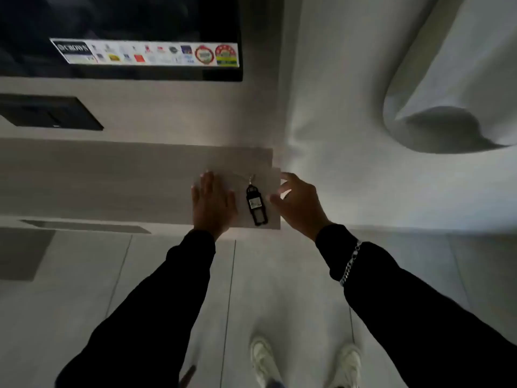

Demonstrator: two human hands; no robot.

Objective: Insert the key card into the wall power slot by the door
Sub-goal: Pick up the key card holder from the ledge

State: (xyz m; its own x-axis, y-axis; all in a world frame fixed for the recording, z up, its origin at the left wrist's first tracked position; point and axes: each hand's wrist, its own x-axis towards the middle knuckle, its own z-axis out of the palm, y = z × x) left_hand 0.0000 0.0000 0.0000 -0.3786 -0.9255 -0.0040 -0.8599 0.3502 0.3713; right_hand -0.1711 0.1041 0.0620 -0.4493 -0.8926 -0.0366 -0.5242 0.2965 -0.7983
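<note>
**Key tag lies between two hands on a pale sheet**

A black key tag (pixel 256 204) with a small pale label and a metal ring at its far end lies on a pale rectangular sheet (pixel 268 175), which rests on the corner of a grey-brown shelf (pixel 112 177). Whether this tag is the key card itself cannot be told.

The left hand (pixel 213 204) lies flat and open just beside the tag, palm down, its fingers spread over the sheet's left part. The right hand (pixel 298 203) is on the tag's other side at the sheet's right edge, its thumb and fingers curled toward that edge; whether they actually pinch the sheet cannot be told. Neither hand touches the tag.

Both arms wear dark sleeves, and a silver chain bracelet (pixel 350 263) circles the right wrist. Beyond the tag, a dark screen (pixel 140 18) with a strip of stickers (pixel 148 54) hangs on the wall. Below the tag, two white shoes (pixel 263 359) stand on the pale tiled floor (pixel 279 275).
</note>
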